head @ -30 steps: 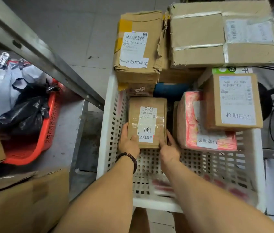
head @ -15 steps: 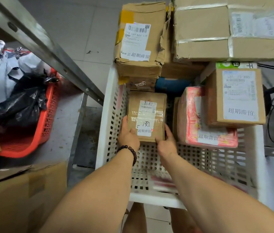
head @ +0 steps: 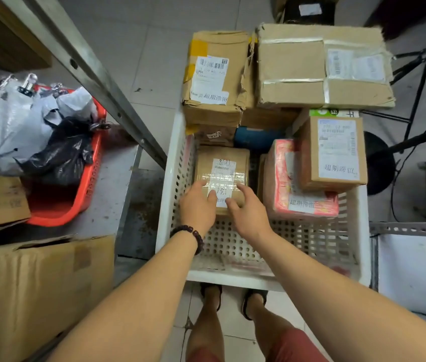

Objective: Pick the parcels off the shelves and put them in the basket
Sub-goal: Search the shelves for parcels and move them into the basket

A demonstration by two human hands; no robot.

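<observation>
Two hands (head: 197, 207) (head: 249, 214) over taped parcel (head: 222, 163), between basket wall (head: 178, 173) and pink parcel (head: 281, 168).

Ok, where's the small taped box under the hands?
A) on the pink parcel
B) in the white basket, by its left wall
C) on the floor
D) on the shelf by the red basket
B: the small taped box sits inside the white basket, close to its left wall.

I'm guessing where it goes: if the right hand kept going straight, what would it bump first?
Probably the taped parcel in the basket. The right hand points forward and slightly left, reaching over that parcel's near end; I can't tell whether it touches it.
</observation>
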